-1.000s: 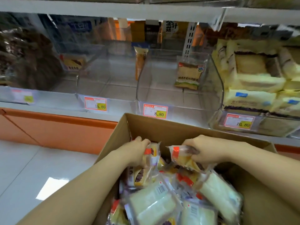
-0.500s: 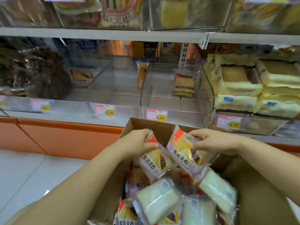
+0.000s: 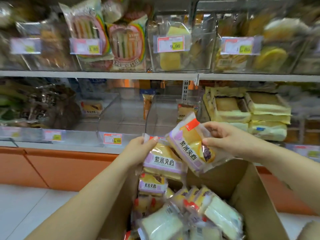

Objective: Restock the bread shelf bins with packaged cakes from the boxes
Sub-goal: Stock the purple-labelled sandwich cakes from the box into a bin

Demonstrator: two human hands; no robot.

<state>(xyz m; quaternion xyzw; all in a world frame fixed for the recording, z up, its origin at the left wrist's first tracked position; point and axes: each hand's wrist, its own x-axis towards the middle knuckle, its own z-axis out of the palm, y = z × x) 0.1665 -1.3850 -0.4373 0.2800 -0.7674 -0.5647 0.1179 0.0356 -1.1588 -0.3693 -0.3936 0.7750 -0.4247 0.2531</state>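
Observation:
My left hand [image 3: 138,149] pinches the top edge of a packaged cake [image 3: 162,161] with a purple band, and a second like pack [image 3: 152,184] hangs below it. My right hand [image 3: 226,139] grips another packaged cake [image 3: 190,146], tilted, with a red corner tab. Both are raised above the open cardboard box [image 3: 256,201], which holds several more wrapped cakes [image 3: 190,213]. Behind them on the lower shelf stand two clear bins [image 3: 124,122], each nearly bare, with a single pack [image 3: 186,110] at the back of the right one.
The bin [image 3: 251,111] to the right is piled with pale yellow cake packs. The left lower bin [image 3: 38,104] holds dark wrapped goods. An upper shelf [image 3: 155,73] carries filled bins with price tags. An orange base panel [image 3: 60,167] runs under the shelf above a white floor.
Both hands have lifted their cake packs up out of the box toward the shelf. My view has tilted upward, bringing the upper shelf into sight.

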